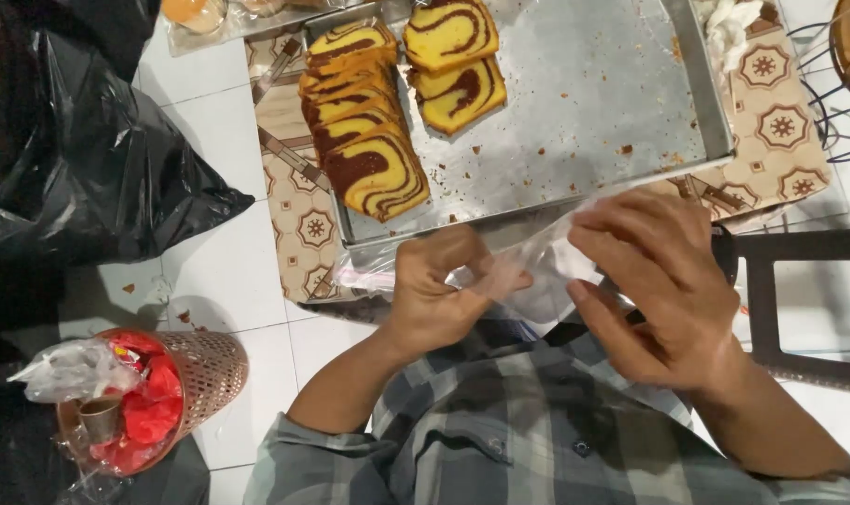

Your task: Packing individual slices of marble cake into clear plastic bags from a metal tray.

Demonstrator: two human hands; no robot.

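My left hand (441,295) and my right hand (663,285) both pinch a thin clear plastic bag (534,271) held between them, just below the near edge of a metal baking tray (593,103). Several slices of yellow-and-brown marble cake (364,126) stand in a row at the tray's left side, with two more slices (455,64) lying flat beside them. Crumbs are scattered over the tray's bare metal. My sleeves are grey plaid.
The tray rests on a patterned mat (780,122) over white floor tiles. A black plastic bag (79,159) lies at the left. A perforated copper-coloured cup (167,393) holds red and clear wrappers at lower left. A dark frame (799,299) stands at the right.
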